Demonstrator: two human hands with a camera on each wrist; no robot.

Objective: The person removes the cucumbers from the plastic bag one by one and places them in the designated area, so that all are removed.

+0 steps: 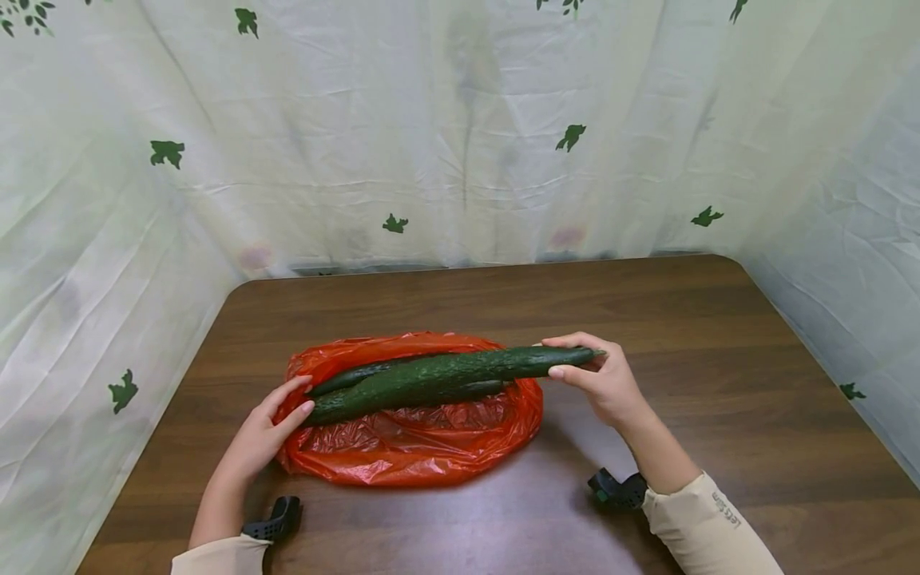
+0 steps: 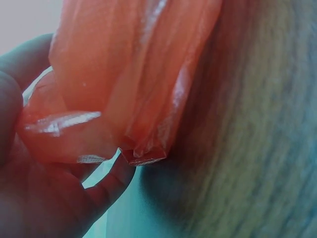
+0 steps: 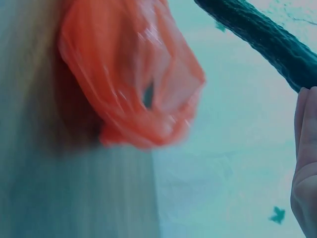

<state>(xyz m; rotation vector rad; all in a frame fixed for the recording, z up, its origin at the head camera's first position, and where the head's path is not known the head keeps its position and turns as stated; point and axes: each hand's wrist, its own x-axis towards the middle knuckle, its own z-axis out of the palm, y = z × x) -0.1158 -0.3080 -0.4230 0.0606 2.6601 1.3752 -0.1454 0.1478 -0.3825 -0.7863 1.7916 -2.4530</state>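
Note:
A red plastic bag [image 1: 431,471] lies on the table with its mouth spread open toward me. Above it, a long dark green cucumber [image 1: 446,375] slants up to the right, its left end still at the bag's left side. My right hand [image 1: 607,383] grips the raised stem end between thumb and fingers. In the right wrist view, that cucumber [image 3: 262,37] stands apart from the bag [image 3: 133,84]. More cucumbers [image 1: 477,390] lie inside, partly hidden beneath it. My left hand [image 1: 262,435] holds the bag's left rim, thumb beside the cucumber's tip; the left wrist view shows fingers around the film [image 2: 99,99].
The brown wooden table [image 1: 719,359] extends around the bag on every side. Pale curtains [image 1: 460,160] with green leaf prints hang behind it and along both sides. Each wrist wears a black camera mount [image 1: 620,489].

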